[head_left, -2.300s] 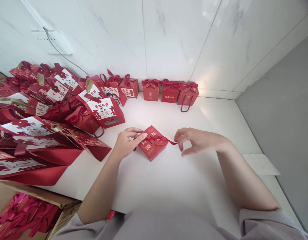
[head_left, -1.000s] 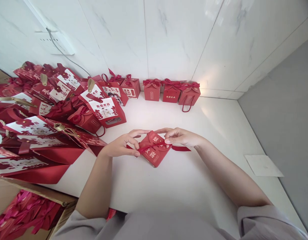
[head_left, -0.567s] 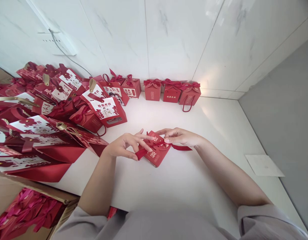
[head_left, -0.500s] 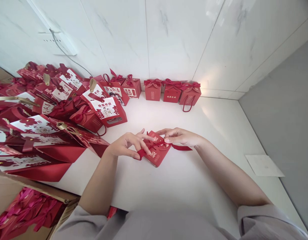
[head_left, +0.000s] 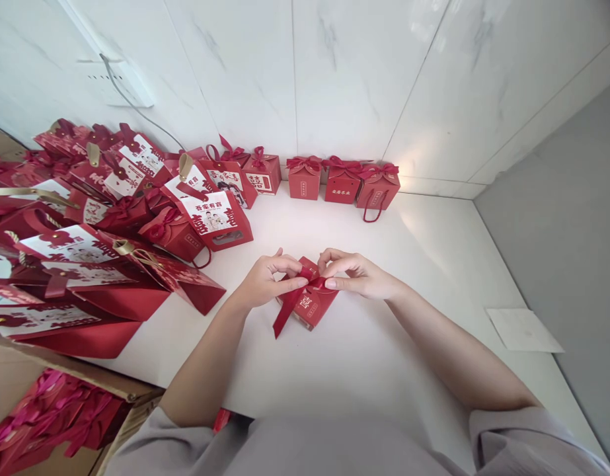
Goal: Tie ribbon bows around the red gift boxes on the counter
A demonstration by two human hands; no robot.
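Observation:
A small red gift box (head_left: 310, 307) with white characters stands on the white counter (head_left: 344, 370) in front of me. A dark red ribbon (head_left: 285, 315) crosses its top, and one tail hangs down to the lower left. My left hand (head_left: 265, 280) pinches the ribbon above the box's left side. My right hand (head_left: 357, 274) pinches the ribbon just to the right, fingertips nearly touching the left hand's. Both hands are closed on the ribbon over the box top.
Several finished small red boxes with bows (head_left: 342, 180) line the marble wall. A heap of larger red gift bags (head_left: 111, 225) fills the left side. A cardboard carton of pink ribbons (head_left: 47, 423) sits at lower left. A white sheet (head_left: 523, 330) lies at right.
The box has turned slightly and sits closer under both hands. The left hand moved right to meet the right hand; the ribbon's left tail now hangs loose down the box's front.

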